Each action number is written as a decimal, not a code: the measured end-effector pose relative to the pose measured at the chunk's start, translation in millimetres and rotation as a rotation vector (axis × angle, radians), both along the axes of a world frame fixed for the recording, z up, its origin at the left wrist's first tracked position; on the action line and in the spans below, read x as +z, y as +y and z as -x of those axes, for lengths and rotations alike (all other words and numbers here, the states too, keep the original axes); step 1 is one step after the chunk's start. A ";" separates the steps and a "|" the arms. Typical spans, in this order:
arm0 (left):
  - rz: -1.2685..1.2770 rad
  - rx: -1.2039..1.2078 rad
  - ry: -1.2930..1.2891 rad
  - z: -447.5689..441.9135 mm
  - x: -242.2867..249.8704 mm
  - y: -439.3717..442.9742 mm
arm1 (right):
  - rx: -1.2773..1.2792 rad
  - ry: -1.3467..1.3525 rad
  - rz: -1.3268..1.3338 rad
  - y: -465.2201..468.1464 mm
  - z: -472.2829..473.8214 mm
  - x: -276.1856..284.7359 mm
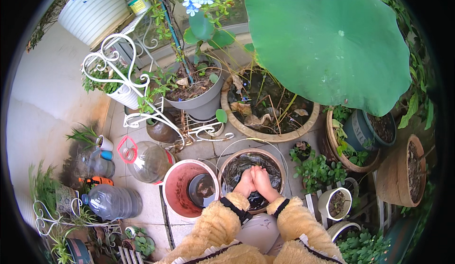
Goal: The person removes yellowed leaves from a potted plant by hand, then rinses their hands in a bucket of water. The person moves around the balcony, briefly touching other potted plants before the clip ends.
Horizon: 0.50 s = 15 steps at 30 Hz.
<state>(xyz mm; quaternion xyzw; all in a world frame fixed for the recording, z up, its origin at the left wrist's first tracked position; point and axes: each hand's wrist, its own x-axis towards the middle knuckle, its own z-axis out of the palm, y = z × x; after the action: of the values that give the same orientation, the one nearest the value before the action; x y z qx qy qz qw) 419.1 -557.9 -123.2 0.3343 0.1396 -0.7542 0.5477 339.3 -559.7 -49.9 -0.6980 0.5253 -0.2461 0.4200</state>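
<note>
My left hand (244,184) and my right hand (264,181) are pressed together, fingers folded in against each other. Nothing shows between them, though the palms are hidden. Both are above a round bucket (227,160) of dark, rippling water, whose thin wire handle (249,139) stands up in an arc over the far rim. Just left of it, a reddish plastic bucket (177,185) has a little murky water (204,190) at its bottom. Fluffy yellow sleeves with black bands cover my forearms.
A large basin (229,116) of water with lotus stems lies beyond, under a broad lotus leaf (330,47). Plastic jugs (147,161) stand left. A white metal plant stand (153,104) holds a grey pot (202,104). Terracotta (396,175) and white pots (325,203) crowd the right.
</note>
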 end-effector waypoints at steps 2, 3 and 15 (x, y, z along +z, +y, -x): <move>-0.032 0.047 0.007 -0.2 0.1 4.2 | 0.205 0.239 0.132 -1.5 2.5 2.3; -0.049 0.071 0.010 -0.8 2.3 7.5 | 0.292 0.355 0.164 -2.1 3.1 2.9; -0.328 0.116 -0.268 -16.5 -67.0 19.8 | 0.082 0.532 0.185 8.4 18.4 -29.3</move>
<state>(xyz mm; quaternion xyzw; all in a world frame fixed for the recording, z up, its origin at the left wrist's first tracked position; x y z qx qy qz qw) 435.6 -538.1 -190.1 0.5076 0.2056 -0.6373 0.5422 320.8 -551.3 -79.2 -0.7942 0.5634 -0.0841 0.2116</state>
